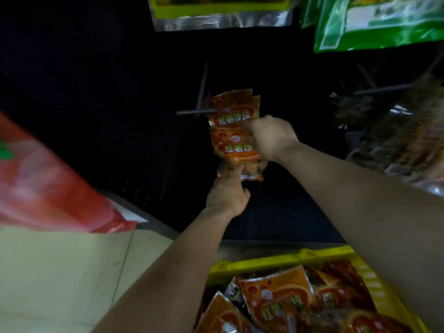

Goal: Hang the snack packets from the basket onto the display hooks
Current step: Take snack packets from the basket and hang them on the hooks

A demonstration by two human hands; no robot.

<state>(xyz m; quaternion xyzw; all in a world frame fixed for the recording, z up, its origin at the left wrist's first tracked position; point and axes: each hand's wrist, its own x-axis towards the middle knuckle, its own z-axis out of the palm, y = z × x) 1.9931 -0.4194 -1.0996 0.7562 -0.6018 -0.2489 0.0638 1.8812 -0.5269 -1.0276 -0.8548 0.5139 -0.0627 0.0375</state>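
Observation:
Orange snack packets [231, 116] hang on a dark display hook [194, 112] in the middle of a black panel. A further orange packet [236, 150] lies over their lower half. My right hand [270, 138] grips that packet at its right edge. My left hand [227, 193] pinches the packet's bottom edge from below. At the bottom right stands a yellow basket [310, 254] with several more orange packets [276, 299] heaped inside.
Green packets [374, 22] and a yellow-green packet [221, 10] hang above. Dark snack packets [403, 131] hang on hooks [382, 88] at the right. A red packet [48, 186] blurs in at the left. Pale floor tiles [60, 272] lie at the lower left.

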